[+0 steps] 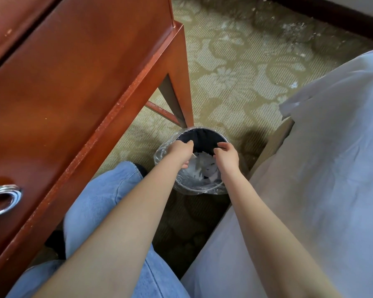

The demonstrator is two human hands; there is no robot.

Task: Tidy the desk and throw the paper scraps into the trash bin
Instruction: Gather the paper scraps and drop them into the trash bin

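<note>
A round black trash bin (205,134) with a clear plastic liner stands on the carpet beside the desk leg. White paper scraps (204,166) lie inside it. Both my hands hang over its mouth. My left hand (181,150) has its fingers curled downward, and a white scrap edge shows under its palm; whether it grips the scrap is unclear. My right hand (226,155) also points down with bent, slightly spread fingers and nothing visible in them. The reddish wooden desk (73,72) fills the left side.
A desk drawer with a chrome handle (2,200) is at the lower left. A white-covered bed (321,168) borders the right. Patterned green carpet (235,72) stretches beyond the bin. My jeans-clad leg (99,196) is beneath my left arm.
</note>
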